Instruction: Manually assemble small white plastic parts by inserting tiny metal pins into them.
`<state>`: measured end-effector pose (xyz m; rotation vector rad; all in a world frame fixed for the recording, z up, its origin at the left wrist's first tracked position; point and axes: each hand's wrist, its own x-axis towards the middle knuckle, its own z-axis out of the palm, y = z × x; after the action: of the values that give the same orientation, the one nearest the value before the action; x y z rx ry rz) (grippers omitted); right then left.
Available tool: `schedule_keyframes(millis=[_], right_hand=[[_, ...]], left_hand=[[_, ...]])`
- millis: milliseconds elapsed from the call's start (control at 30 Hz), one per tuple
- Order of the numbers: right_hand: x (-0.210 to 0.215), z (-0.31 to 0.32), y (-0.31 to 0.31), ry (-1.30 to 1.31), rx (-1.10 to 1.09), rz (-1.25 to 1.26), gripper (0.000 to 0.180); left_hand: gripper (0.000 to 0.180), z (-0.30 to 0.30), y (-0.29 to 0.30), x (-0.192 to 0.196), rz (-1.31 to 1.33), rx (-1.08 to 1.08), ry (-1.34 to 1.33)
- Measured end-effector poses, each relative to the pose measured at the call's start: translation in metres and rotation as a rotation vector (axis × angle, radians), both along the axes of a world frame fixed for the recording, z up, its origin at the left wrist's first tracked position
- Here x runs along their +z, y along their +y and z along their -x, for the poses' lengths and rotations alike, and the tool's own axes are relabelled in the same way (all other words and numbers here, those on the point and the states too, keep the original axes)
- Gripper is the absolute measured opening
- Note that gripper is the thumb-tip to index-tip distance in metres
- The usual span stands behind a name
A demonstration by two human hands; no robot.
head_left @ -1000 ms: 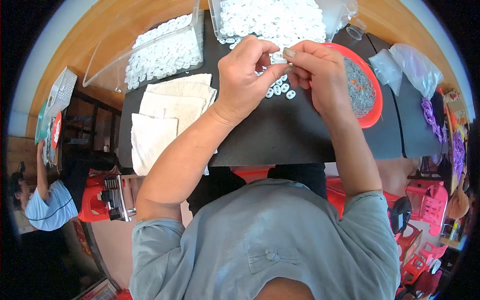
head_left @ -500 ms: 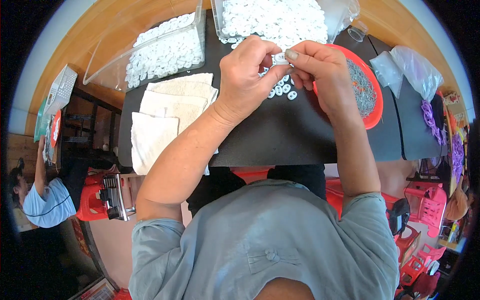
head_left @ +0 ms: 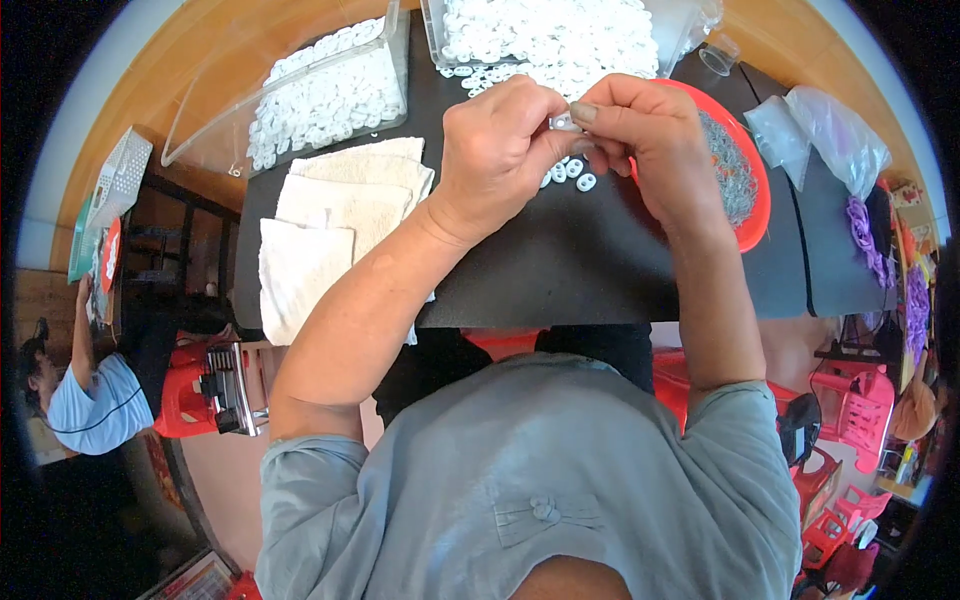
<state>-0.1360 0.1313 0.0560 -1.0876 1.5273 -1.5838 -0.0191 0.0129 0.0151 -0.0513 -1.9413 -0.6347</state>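
A small white oval plastic piece with holes (head_left: 563,122) is pinched between the fingertips of both hands above the dark table (head_left: 570,270). My left hand (head_left: 500,140) grips it from the left, thumb and forefinger closed. From the other side, my right hand (head_left: 655,135) closes its thumb and forefinger on the same piece, its other fingers curled underneath. Several loose white oval pieces (head_left: 585,182) lie just below the hands. Beside my right hand is a round red tray (head_left: 757,200) of tiny grey metal parts (head_left: 738,180), partly covered by my wrist.
Clear bins of white pieces stand at the far side, one at the left (head_left: 330,115), one in the middle (head_left: 545,35). Folded cream cloths (head_left: 305,265) lie on the left. Plastic bags (head_left: 835,140) rest at the right. Another person (head_left: 95,400) works at far left.
Both hands stay almost in place, still pinching the white piece. The piece has tilted slightly, and the view has shifted a little.
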Motion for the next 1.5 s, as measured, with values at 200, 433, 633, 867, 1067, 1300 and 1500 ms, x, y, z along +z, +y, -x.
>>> schedule_keyframes(millis=[200,433,633,867,1067,1300,1500], right_hand=[[0.0,0.003,0.0,-0.042,0.013,-0.006,0.017],[0.0,-0.003,0.001,-0.03,-0.011,0.0,0.017],[-0.001,-0.005,0.001,-0.042,-0.042,0.017,0.016],[0.0,0.001,0.001,-0.055,0.003,-0.004,0.017],[-0.001,0.0,0.001,-0.066,0.018,-0.052,0.018],[0.008,-0.001,0.004,-0.002,0.028,-0.107,0.017],[0.003,-0.001,0.008,-0.002,0.013,-0.09,0.016]], left_hand=[[0.023,0.0,0.002,0.0,-0.005,0.031,-0.023],[0.023,-0.001,0.004,0.001,-0.036,0.014,-0.021],[0.023,0.0,0.002,0.0,0.017,0.027,0.022],[0.023,0.0,0.001,0.0,-0.047,-0.027,-0.007],[0.024,-0.003,-0.001,0.0,-0.054,-0.028,-0.04],[0.025,-0.001,0.0,-0.001,-0.014,-0.023,0.001],[0.026,0.0,0.002,-0.003,0.017,-0.027,0.0]])
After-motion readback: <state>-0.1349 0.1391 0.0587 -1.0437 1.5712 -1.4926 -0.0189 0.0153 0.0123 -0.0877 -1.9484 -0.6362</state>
